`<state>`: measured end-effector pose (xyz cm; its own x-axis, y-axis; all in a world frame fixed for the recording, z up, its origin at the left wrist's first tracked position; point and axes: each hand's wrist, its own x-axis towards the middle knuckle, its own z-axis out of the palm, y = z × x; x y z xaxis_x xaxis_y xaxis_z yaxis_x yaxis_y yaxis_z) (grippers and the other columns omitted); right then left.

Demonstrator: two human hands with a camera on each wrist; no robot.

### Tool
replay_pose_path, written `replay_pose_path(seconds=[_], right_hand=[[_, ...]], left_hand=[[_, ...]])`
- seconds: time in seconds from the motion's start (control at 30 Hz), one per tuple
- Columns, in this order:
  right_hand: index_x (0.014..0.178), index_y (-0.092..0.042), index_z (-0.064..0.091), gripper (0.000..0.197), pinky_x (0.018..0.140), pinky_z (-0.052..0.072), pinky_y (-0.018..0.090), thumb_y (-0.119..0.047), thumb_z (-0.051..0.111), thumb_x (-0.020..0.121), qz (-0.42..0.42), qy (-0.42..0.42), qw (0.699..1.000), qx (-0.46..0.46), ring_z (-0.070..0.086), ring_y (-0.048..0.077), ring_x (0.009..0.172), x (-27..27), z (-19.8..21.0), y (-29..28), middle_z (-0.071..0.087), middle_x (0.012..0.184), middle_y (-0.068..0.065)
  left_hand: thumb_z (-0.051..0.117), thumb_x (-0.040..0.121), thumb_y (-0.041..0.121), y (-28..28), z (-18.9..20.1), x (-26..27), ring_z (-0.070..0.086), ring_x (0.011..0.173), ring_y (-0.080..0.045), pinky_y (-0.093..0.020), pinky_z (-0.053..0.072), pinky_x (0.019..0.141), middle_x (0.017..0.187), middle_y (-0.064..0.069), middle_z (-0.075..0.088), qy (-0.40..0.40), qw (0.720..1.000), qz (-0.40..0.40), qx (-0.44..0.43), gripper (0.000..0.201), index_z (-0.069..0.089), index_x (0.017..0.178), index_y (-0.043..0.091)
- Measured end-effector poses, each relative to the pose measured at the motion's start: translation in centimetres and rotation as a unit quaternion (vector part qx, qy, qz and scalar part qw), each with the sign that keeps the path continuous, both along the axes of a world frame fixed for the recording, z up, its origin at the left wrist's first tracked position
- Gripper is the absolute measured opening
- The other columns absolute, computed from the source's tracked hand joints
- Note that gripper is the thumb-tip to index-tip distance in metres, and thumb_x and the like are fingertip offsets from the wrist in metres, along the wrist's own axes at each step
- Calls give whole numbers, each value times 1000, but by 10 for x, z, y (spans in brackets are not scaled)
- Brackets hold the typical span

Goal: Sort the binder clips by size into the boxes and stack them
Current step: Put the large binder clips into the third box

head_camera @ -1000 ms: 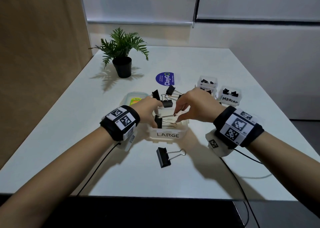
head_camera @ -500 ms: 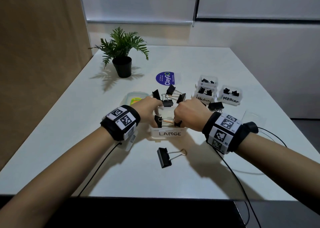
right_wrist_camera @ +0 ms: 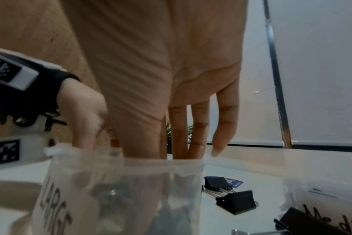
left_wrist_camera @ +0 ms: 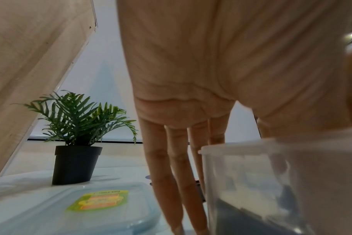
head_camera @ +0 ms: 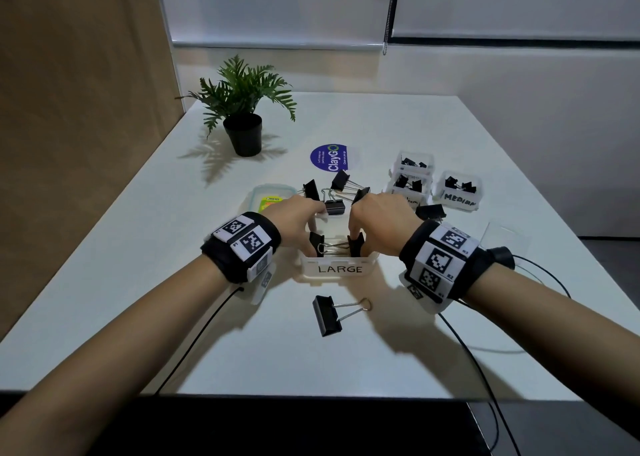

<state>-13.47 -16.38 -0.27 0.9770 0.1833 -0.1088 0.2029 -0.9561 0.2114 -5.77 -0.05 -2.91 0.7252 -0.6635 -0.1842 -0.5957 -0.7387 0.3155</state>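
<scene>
The clear box labelled LARGE [head_camera: 339,268] stands in front of me with two large black binder clips in it, one at the left [head_camera: 317,244] and one at the right [head_camera: 356,247]. My left hand [head_camera: 298,215] straddles the box's left wall, its straight fingers [left_wrist_camera: 171,182] running down the outside to the table and its thumb inside. My right hand [head_camera: 374,213] reaches into the box from above, fingers [right_wrist_camera: 179,139] straight, and its thumb presses on the right clip. One more large clip [head_camera: 327,315] lies on the table just before the box.
Several large clips [head_camera: 336,208] lie behind the box, and one [head_camera: 431,210] to its right. Three small boxes with smaller clips, two labelled MEDIUM [head_camera: 459,196], stand at the back right. A lid [head_camera: 266,199] lies at the left, a potted plant [head_camera: 242,116] beyond it. Cables trail from both wrists.
My right hand came in from the right and lowered the clip it pinched by the wire handle down into the LARGE box. The left hand stayed at the box.
</scene>
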Motion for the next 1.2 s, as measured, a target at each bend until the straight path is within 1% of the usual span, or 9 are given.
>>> replay_pose_path(seconds=[0.1, 0.27, 0.4, 0.53, 0.67, 0.87, 1.07, 1.13, 1.2], right_hand=[[102, -29, 72, 29, 60, 35, 26, -28, 80, 74, -7, 10, 1000, 24, 64, 23, 96, 0, 3, -3, 65, 105, -3], [100, -29, 71, 25, 59, 35, 26, -26, 76, 77, 8, -16, 1000, 13, 64, 24, 93, 0, -4, -3, 65, 104, -3], [94, -29, 73, 23, 51, 28, 21, -39, 76, 74, 19, -37, 998, 49, 64, 20, 89, 2, -5, -7, 66, 96, -6], [83, -28, 74, 22, 59, 38, 23, -48, 71, 78, -1, -93, 989, 113, 66, 15, 84, 6, 1, -20, 70, 87, -10], [78, -24, 74, 21, 53, 35, 22, -41, 64, 86, -60, -154, 976, 140, 63, 21, 73, 14, 12, -39, 71, 77, -3], [89, -21, 75, 18, 66, 50, 31, -16, 58, 86, -137, -117, 969, 167, 65, 28, 86, 59, 6, -58, 70, 95, 4], [108, -21, 71, 26, 78, 50, 31, -11, 58, 88, -113, -20, 987, 111, 62, 27, 104, 88, -17, -53, 65, 114, 6], [113, -15, 69, 26, 80, 49, 32, -13, 55, 91, -103, 22, 990, 93, 61, 27, 106, 90, -23, -52, 66, 115, 8], [118, -11, 66, 29, 82, 51, 33, -14, 54, 92, -105, 55, 990, 77, 61, 29, 107, 91, -27, -53, 65, 116, 12]], left_hand=[[84, 64, 22, 1, 0, -2, 52, 82, -11, -31, 48, 79, 107, 3, 68, -5, 1000, -4, -4, 64, 54, 120, 16], [84, 66, 25, -1, 1, -4, 50, 81, -11, -33, 49, 80, 108, 3, 67, -10, 1000, -5, 4, 65, 52, 122, 16], [83, 67, 36, -1, 1, -2, 52, 84, -11, -31, 47, 79, 107, 3, 67, -6, 1000, -8, 3, 64, 53, 121, 17], [79, 69, 50, 4, 18, 6, 58, 87, -12, -28, 48, 79, 101, 4, 65, 18, 999, 10, -33, 60, 60, 117, 18], [74, 77, 44, 10, 38, 19, 65, 86, -17, -19, 47, 65, 98, 0, 69, 16, 995, 30, -97, 46, 64, 113, 15], [67, 87, 27, -7, 36, 44, 65, 80, -16, -35, 54, 80, 93, -4, 72, -41, 996, 45, -71, 19, 68, 103, 16], [58, 94, 24, -45, 32, 47, 67, 64, -20, -25, 55, 53, 89, -12, 70, 70, 997, 29, 7, 33, 56, 125, 17], [56, 95, 23, -53, 32, 48, 62, 74, -20, -7, 43, 42, 102, -9, 63, 40, 998, 9, 44, 41, 51, 135, 16], [55, 96, 26, -56, 30, 50, 57, 74, -16, -8, 35, 42, 121, -10, 59, 20, 996, 1, 87, 40, 52, 134, 14]])
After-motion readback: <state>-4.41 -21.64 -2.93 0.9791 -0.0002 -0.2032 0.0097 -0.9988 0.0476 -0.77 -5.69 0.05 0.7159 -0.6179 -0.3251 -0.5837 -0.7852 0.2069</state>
